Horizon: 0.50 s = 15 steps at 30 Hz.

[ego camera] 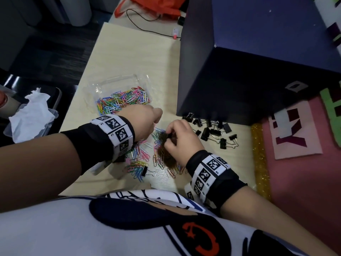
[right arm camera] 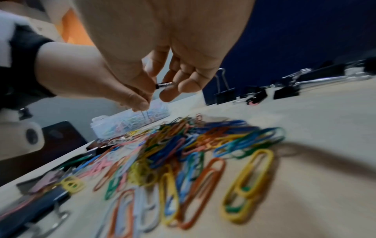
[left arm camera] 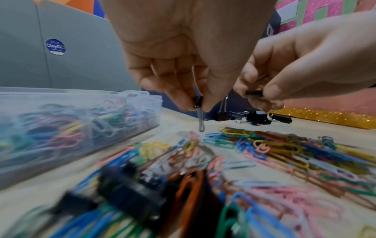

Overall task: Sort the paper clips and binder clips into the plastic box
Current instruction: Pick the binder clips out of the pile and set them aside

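Observation:
A clear plastic box (ego camera: 103, 85) holding several coloured paper clips sits on the pale table; it also shows as the plastic box (left arm camera: 81, 103) in the left wrist view. Loose paper clips (ego camera: 142, 163) lie in a pile under both hands. My left hand (ego camera: 155, 122) pinches a small black binder clip (left arm camera: 198, 101) whose wire handle hangs down. Close beside it, my right hand (ego camera: 168, 135) pinches another black binder clip (left arm camera: 253, 93), seen too as the clip (right arm camera: 162, 85) in the right wrist view. Both hands hover just above the pile.
Several black binder clips (ego camera: 212, 132) lie beside a big dark blue box (ego camera: 239, 80) to the right. One binder clip (ego camera: 145, 170) lies among the near clips. A gold glitter strip (ego camera: 260, 159) and pink board (ego camera: 304, 182) border the right; a tissue-filled container (ego camera: 31, 115) stands at the left.

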Available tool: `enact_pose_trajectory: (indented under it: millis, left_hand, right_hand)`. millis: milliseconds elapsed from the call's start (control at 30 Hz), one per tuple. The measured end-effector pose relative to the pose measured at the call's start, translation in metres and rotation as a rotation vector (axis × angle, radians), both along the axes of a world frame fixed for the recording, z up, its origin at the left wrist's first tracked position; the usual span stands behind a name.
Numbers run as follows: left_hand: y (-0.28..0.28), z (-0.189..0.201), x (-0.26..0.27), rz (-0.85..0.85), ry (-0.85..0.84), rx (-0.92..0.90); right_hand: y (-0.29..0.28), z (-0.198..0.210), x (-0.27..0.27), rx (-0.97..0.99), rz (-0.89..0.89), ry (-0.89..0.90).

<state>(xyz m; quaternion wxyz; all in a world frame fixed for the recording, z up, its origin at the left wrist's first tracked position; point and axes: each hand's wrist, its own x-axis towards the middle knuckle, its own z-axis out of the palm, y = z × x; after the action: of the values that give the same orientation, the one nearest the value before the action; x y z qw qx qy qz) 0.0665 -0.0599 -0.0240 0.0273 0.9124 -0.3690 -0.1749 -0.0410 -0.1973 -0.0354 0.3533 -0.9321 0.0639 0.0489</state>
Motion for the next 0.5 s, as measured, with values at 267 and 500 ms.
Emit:
enact_pose_trajectory:
  millis: [267, 500]
  left_hand:
    - [-0.05, 0.007, -0.015, 0.065, 0.087, -0.182]
    - [-0.064, -0.003, -0.023, 0.104, 0.193, -0.215]
  right_hand:
    - [-0.064, -0.002, -0.001, -0.121, -0.428, 0.043]
    - [-0.079, -0.005, -0.008, -0.452, -0.173, 0.327]
